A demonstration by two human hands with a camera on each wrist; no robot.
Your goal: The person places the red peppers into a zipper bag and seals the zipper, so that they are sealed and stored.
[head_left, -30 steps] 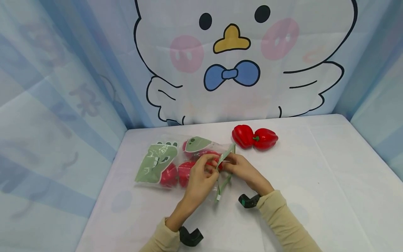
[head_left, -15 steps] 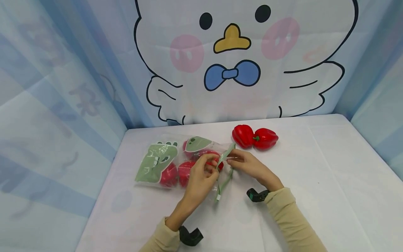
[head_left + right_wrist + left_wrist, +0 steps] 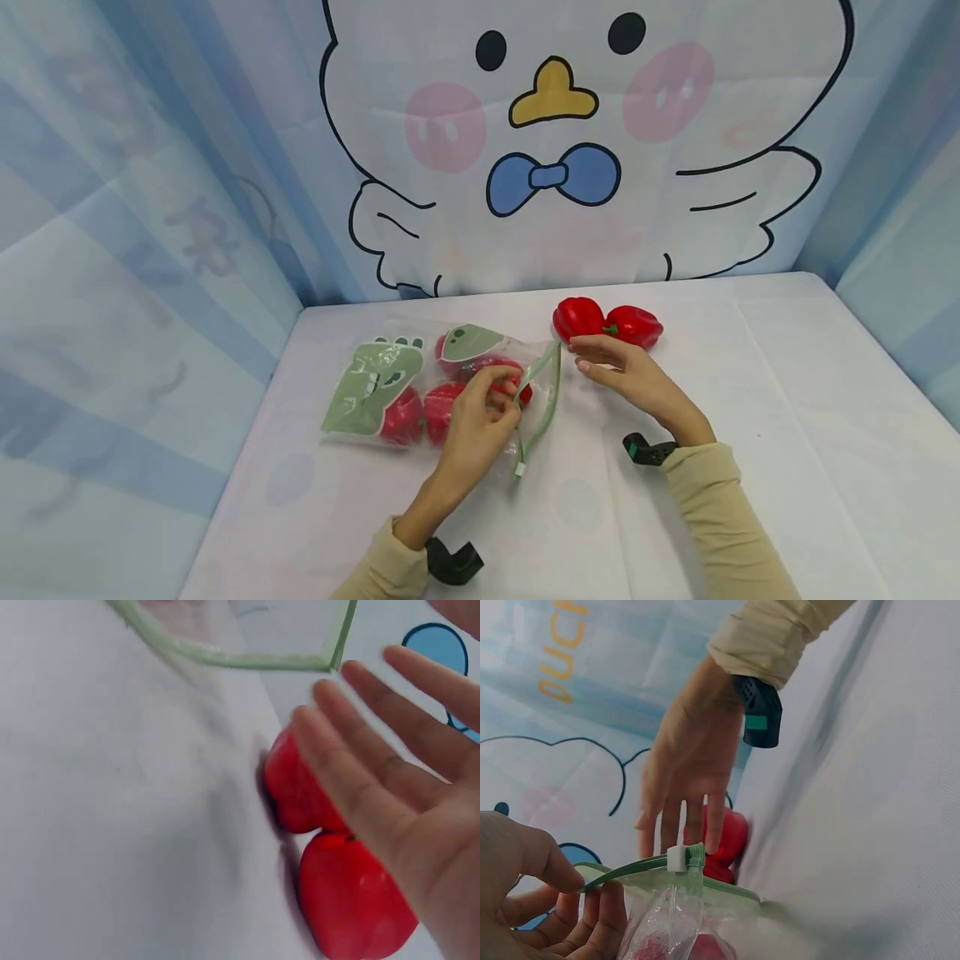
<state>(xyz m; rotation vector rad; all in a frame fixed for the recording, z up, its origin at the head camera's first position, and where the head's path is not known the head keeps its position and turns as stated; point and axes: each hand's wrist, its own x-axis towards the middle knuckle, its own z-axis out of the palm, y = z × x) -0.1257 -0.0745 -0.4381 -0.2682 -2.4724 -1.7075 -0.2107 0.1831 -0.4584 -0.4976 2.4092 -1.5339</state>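
A clear zip bag point(image 3: 375, 387) with a green dinosaur print lies on the table, several red bell peppers point(image 3: 442, 411) inside. My left hand point(image 3: 480, 425) pinches one edge of its green-rimmed mouth point(image 3: 637, 866) between thumb and finger. That mouth gapes, with a white slider point(image 3: 676, 859) at one end. Off to the right of the bag, my right hand point(image 3: 637, 379) holds nothing, its fingers point(image 3: 360, 772) extended. Just beyond those fingers sit two more red bell peppers point(image 3: 577, 323), side by side; in the head view the hand partly covers them.
A white cloth covers the table point(image 3: 787, 467). Behind it hangs a curtain with a cartoon duck point(image 3: 551, 100), and blue-white curtains point(image 3: 135, 292) close off the sides. Black wrist cameras point(image 3: 453, 562) stick out below the sleeves.
My right hand has let go of the bag's mouth and moved right, toward the two loose peppers. The bag's mouth has spread wider. The left hand keeps its place.
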